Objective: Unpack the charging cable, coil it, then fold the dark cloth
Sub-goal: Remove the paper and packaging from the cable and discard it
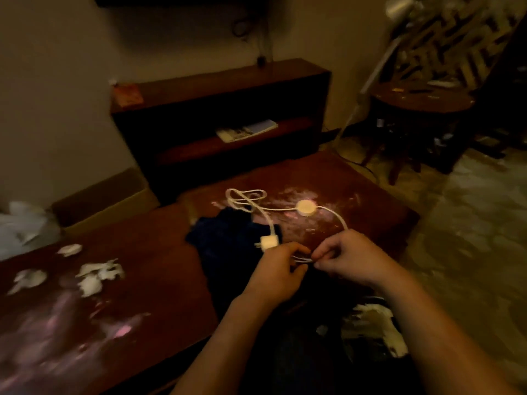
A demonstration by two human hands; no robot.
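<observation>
A white charging cable [333, 215] lies across the dark wooden table [148, 269]. It carries a round white puck [306, 208] and a square white plug [267, 243], and loops at the far side. The plug rests on a crumpled dark blue cloth [228, 240]. My left hand [278, 270] and my right hand [346, 256] meet over the cloth's near edge. Both pinch short strands of the cable between their fingertips. The cable end runs from my right hand up to the puck.
Torn white paper scraps [94, 276] lie on the table's left part. A white bag [20, 223] and a cardboard box [102, 201] sit at far left. A low wooden shelf [222, 109] stands behind the table. A round side table [422, 101] stands far right.
</observation>
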